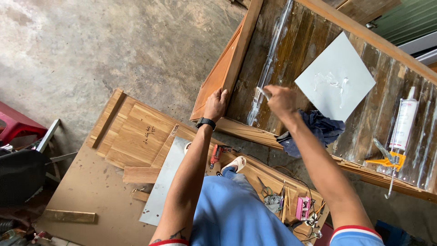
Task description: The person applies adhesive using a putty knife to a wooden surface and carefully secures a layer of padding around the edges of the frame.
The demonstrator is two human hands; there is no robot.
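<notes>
The work in hand looks like spreading a line of white sealant along a plank of the big wooden door panel (pixel 318 105) that lies flat in front of the person. The right hand (pixel 280 100) is closed around a small pale scraper (pixel 264 92), whose tip sits on the sealant streak (pixel 268 68) running up the panel's left side. The left hand (pixel 216 104) grips the panel's left frame rail near its lower corner, fingers curled over the edge, steadying it. A black watch sits on that wrist.

Judging by the streak, the upper part is laid and the tool is near its lower end; the next stroke would need light, even pressure along the groove while the other hand keeps the frame from shifting.

A grey square sheet (pixel 337 82) with a smear of sealant rests on the panel to the right of the working hand, a dark blue rag (pixel 318 130) lies just below that hand at the panel's near edge, and a caulking gun (pixel 396 141) with a white tube lies well apart toward the right end. A red drill (pixel 216 155) and loose boards lie on the floor below.
</notes>
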